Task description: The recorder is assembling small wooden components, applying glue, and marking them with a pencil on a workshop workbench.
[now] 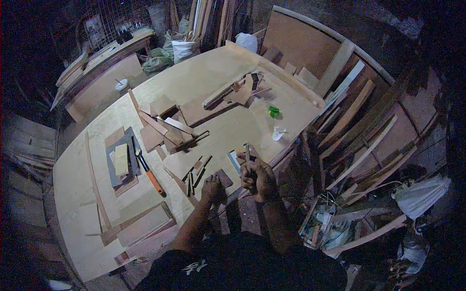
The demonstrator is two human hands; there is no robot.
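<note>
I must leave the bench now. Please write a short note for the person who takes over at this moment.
Left hand: closed on a small dark wood piece at the workbench near edge.
Right hand: grips a thin metal tool, upright, beside that piece.
Nearby: an orange-handled tool lies to the left, among offcuts.
Done: cannot tell.
Left: work on the small piece appears unfinished.

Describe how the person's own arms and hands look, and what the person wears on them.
Both forearms enter from the lower edge and are bare: no sleeves reach them, and no gloves show on the left hand or the right hand. No watch or ring can be made out in the dim light. The dark top below them bears a small pale mark on the front.
</note>
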